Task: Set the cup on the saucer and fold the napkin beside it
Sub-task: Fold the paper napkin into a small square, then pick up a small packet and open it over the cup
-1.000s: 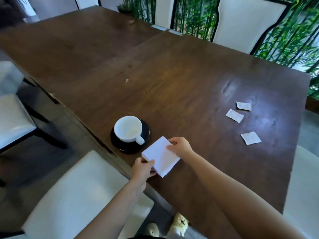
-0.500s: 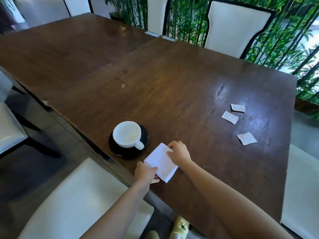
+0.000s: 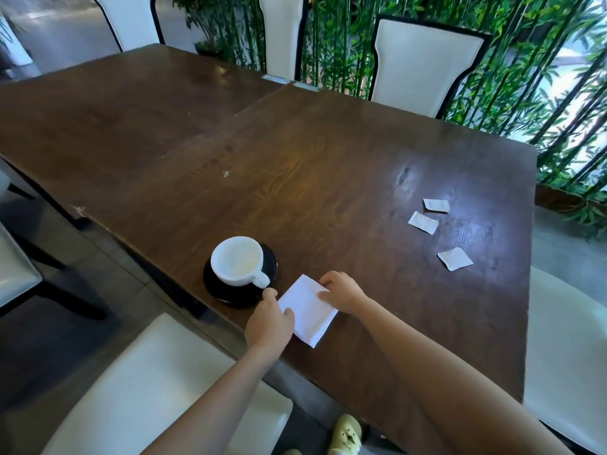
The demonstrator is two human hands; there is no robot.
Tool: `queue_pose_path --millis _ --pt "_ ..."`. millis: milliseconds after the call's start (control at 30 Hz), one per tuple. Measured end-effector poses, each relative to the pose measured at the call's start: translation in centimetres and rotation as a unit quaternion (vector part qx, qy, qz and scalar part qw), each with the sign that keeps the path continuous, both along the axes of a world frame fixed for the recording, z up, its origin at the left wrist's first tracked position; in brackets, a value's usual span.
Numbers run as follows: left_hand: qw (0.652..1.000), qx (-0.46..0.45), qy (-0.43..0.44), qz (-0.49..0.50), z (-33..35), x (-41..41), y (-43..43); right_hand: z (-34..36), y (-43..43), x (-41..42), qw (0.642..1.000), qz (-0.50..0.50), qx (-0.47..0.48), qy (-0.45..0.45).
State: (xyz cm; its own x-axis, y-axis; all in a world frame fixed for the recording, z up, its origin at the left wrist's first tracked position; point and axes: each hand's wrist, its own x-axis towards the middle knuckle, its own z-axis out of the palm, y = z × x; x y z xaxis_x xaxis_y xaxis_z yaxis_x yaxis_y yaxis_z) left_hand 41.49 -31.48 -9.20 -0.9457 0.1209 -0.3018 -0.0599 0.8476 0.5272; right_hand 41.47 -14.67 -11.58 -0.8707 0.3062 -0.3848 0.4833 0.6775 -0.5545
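Note:
A white cup [image 3: 237, 260] stands upright on a black saucer [image 3: 273, 261] near the table's front edge, its handle turned toward the napkin. Just right of the saucer lies a white napkin [image 3: 308, 311], folded into a small square, flat on the wood. My left hand [image 3: 268, 323] rests on the napkin's near left edge, thumb on top. My right hand [image 3: 341, 290] presses its fingers on the far right corner. Both hands touch the napkin on the table.
Three small white packets [image 3: 423, 222] lie on the dark wooden table [image 3: 328, 178] at the right. White cushioned chairs [image 3: 423, 64] stand around it, one seat directly below my arms. Green bamboo stalks fill the background.
The napkin has moved a little closer to the saucer and lies flatter. Both hands stayed on it, and the left hand's fingers now reach near the saucer's rim. The view tilted upward.

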Motion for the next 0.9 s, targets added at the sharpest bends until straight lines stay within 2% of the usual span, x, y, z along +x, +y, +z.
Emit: queue_pose_path --millis 67,300,633,900 --pt "0.997 -0.029 0.020 -0.065 1.0 -0.5 0.5 0.7 0.8 0.2 1.000 0.012 -0.006 -0.019" --pt "0.973 -0.059 -0.026 -0.221 3.2 -3.2 4.4 3.3 5.4 2.0 0.999 -0.012 -0.005 -0.046" --pt "0.954 -0.038 -0.032 -0.297 4.3 -6.7 15.9 5.3 16.1 3.1 0.995 -0.089 0.030 -0.042" --pt "0.938 -0.032 -0.036 -0.344 3.2 -7.1 27.8 4.0 26.2 4.8 0.971 -0.174 0.147 -0.071"
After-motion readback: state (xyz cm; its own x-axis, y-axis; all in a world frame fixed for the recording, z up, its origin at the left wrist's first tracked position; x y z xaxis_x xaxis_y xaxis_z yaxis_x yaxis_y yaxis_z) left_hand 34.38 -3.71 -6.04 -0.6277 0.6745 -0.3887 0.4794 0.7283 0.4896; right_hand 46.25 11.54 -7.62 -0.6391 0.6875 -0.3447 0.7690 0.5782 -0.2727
